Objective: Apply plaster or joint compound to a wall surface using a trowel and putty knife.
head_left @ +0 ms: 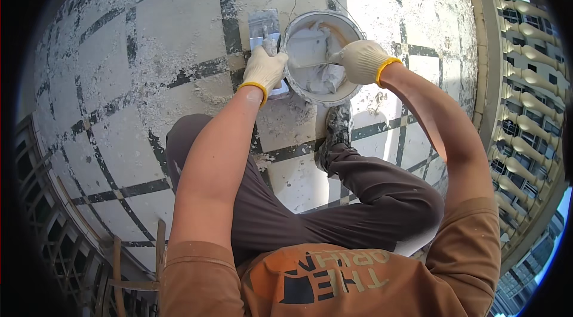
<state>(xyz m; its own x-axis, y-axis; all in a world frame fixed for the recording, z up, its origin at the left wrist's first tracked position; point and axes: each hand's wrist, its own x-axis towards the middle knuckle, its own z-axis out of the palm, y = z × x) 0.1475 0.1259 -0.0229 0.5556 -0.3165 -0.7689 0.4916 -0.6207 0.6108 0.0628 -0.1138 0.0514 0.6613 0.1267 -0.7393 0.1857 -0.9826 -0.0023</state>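
My left hand (264, 69), in a white glove with a yellow cuff, is closed round the handle of a flat metal trowel (262, 22) just left of a round bucket (322, 101). The bucket holds white paste (307, 48). My right hand (364, 62), gloved the same way, is closed at the bucket's right side, its fingers over the paste on a thin tool whose blade I cannot make out clearly.
The tiled floor (179, 31) is strewn with white debris. My boot (337, 129) is just below the bucket. A baluster railing (522, 96) runs along the right, a metal lattice (51, 209) and wooden pieces (118, 275) at lower left.
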